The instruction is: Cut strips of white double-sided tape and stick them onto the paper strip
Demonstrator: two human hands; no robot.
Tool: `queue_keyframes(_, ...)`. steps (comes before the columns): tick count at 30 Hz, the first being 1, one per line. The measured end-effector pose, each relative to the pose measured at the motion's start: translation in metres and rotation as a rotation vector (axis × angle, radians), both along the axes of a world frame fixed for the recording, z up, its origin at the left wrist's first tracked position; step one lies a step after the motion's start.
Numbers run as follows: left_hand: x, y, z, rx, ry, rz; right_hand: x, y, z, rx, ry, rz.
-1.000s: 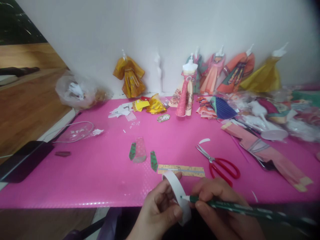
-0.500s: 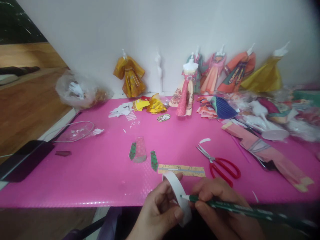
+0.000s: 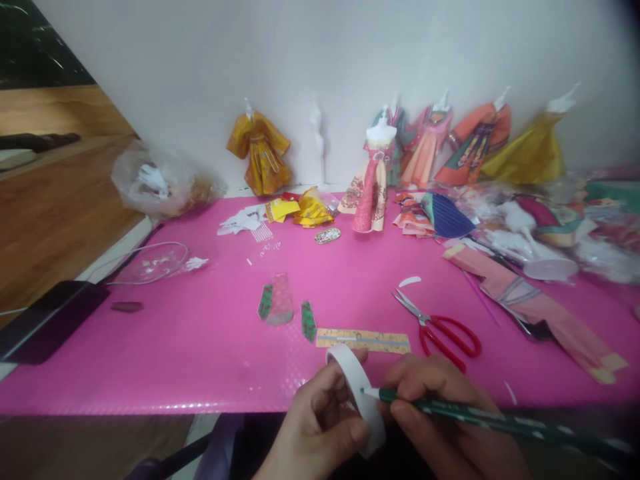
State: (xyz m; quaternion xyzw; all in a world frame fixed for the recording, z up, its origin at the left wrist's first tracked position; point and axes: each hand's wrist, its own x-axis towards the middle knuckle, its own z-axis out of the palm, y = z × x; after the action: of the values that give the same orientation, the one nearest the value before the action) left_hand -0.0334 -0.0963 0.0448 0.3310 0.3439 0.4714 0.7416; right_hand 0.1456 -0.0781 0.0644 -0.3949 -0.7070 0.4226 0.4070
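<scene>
- I see the left hand [image 3: 325, 427], bottom centre, gripping a white tape roll [image 3: 356, 373].
- Lower right, the right hand [image 3: 440, 381] pinches a green pencil [image 3: 480, 417], its tip at the roll.
- Right of centre: red-handled scissors [image 3: 425, 319].

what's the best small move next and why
Probably press the green pencil lightly against the white ring: the right hand holds the tip right at the ring's surface, and the left hand grips the ring, which should steady it.
</scene>
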Motion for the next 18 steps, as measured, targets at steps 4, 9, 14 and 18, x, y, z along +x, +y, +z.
queue_keyframes(4, -0.0010, -0.0011, 0.0009, -0.025, 0.029, -0.002, -0.0003, -0.0002, 0.0022, -0.018, -0.006, 0.000)
queue_keyframes(9, -0.0030, -0.0042, -0.0016, -0.046, 0.079, -0.008, 0.0006, -0.0007, 0.0003, -0.038, -0.015, -0.019)
queue_keyframes(14, -0.0029, -0.0036, -0.0032, -0.061, 0.052, -0.022, 0.0011, -0.0007, -0.0005, -0.035, 0.016, 0.007)
queue_keyframes(18, -0.0004, -0.0032, -0.0015, -0.048, -0.002, -0.028, 0.0011, -0.0011, -0.0008, -0.047, 0.010, 0.012)
